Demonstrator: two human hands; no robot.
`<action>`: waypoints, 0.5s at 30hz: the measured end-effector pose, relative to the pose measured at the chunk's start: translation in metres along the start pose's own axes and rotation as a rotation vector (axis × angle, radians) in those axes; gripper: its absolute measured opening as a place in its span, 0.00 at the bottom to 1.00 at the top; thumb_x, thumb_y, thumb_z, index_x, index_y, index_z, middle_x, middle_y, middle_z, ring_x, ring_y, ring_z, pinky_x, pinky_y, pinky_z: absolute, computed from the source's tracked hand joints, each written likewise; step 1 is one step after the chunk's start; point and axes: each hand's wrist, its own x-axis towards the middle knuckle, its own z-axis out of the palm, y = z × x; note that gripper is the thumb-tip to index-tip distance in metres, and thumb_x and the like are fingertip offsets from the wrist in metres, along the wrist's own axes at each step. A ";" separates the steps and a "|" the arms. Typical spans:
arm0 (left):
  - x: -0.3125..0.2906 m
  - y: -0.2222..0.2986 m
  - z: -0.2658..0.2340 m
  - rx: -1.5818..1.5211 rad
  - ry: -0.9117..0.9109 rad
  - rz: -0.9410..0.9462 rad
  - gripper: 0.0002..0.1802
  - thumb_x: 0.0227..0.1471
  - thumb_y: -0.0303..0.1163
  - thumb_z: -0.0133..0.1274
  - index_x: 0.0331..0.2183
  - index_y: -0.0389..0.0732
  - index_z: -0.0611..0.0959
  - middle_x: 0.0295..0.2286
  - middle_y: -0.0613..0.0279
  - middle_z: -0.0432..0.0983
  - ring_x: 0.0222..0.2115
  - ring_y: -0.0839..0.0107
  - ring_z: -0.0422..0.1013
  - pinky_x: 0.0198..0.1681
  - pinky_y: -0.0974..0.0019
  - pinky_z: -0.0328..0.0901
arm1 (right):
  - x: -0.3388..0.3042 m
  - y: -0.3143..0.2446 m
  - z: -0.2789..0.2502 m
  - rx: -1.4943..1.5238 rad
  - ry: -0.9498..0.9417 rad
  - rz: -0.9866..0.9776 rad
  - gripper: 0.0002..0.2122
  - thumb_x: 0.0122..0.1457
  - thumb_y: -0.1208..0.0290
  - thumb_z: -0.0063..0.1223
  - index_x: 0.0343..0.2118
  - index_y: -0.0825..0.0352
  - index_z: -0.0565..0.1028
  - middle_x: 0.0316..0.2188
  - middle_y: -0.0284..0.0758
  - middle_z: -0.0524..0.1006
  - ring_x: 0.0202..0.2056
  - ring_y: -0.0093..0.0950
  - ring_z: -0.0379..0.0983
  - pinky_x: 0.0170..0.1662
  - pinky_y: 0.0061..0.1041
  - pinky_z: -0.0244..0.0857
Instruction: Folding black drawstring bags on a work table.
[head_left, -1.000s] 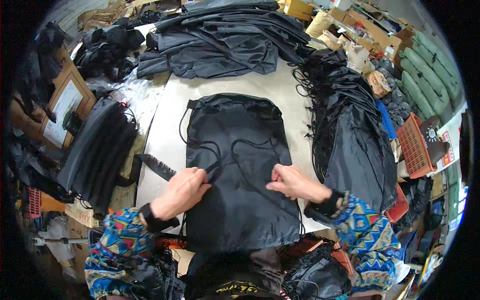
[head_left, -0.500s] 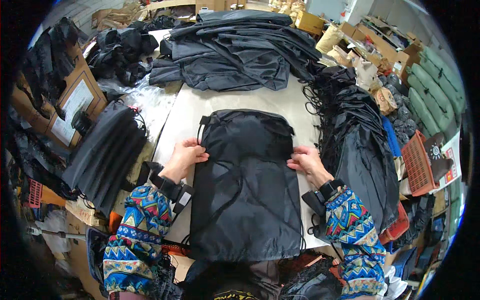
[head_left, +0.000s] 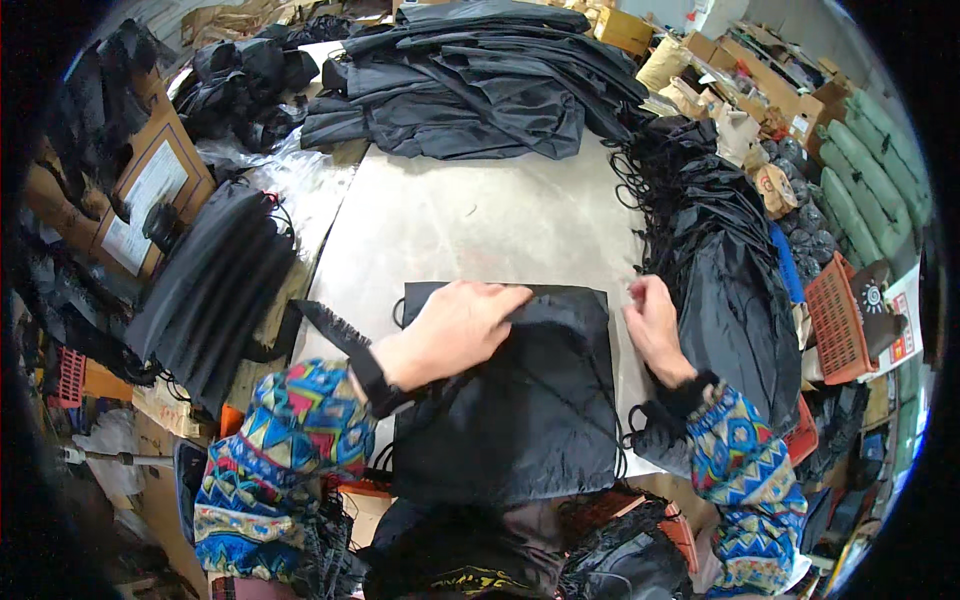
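Note:
A black drawstring bag (head_left: 510,420) lies flat in front of me, its top edge folded down into a straight line. Thin black cords show beside its left and right edges. Over the upper left part of the bag is my left hand (head_left: 455,332), open, its fingers stretched rightward along the folded edge. Just off the bag's upper right corner hovers my right hand (head_left: 655,325), fingers loosely bent and apart, with nothing seen in them. Whether the left fingertips press on the cloth is hard to see.
Black bags are heaped at the table's far end (head_left: 470,90). More corded bags (head_left: 730,280) lie along the right side. A folded black stack (head_left: 215,290) stands at left, near a cardboard box (head_left: 150,200). An orange basket (head_left: 838,318) is at far right; the pale tabletop (head_left: 470,215) lies beyond the bag.
The bag's top edge has come down toward me, and the bag looks shorter. My left hand has moved from its left edge onto the top; my right hand has come off the right edge.

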 end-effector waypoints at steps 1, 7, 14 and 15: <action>0.005 -0.010 0.004 -0.090 0.127 0.008 0.19 0.46 0.32 0.56 0.42 0.38 0.76 0.33 0.44 0.76 0.36 0.47 0.73 0.40 0.55 0.68 | -0.012 -0.001 -0.008 -0.056 -0.079 -0.096 0.11 0.47 0.82 0.45 0.36 0.70 0.67 0.32 0.44 0.69 0.35 0.42 0.69 0.36 0.37 0.64; 0.041 -0.019 -0.038 -0.393 -0.084 -0.281 0.16 0.51 0.35 0.56 0.40 0.36 0.80 0.27 0.54 0.77 0.29 0.69 0.71 0.35 0.65 0.65 | -0.064 -0.056 -0.022 -0.579 -0.396 -0.698 0.20 0.48 0.75 0.47 0.47 0.68 0.69 0.28 0.36 0.72 0.32 0.32 0.71 0.33 0.30 0.66; 0.053 -0.016 -0.030 -0.585 -0.200 -0.321 0.13 0.51 0.30 0.55 0.39 0.34 0.80 0.29 0.61 0.78 0.30 0.75 0.69 0.37 0.67 0.64 | -0.033 -0.128 0.017 -0.466 -0.588 -1.097 0.26 0.50 0.72 0.48 0.56 0.63 0.66 0.27 0.37 0.72 0.26 0.30 0.73 0.27 0.28 0.69; 0.050 -0.016 -0.032 -0.606 -0.214 -0.280 0.13 0.52 0.29 0.55 0.40 0.35 0.80 0.31 0.64 0.78 0.31 0.75 0.69 0.39 0.68 0.64 | -0.032 -0.128 0.026 -0.473 -0.568 -1.089 0.26 0.50 0.72 0.48 0.56 0.63 0.65 0.29 0.38 0.72 0.28 0.31 0.73 0.27 0.28 0.69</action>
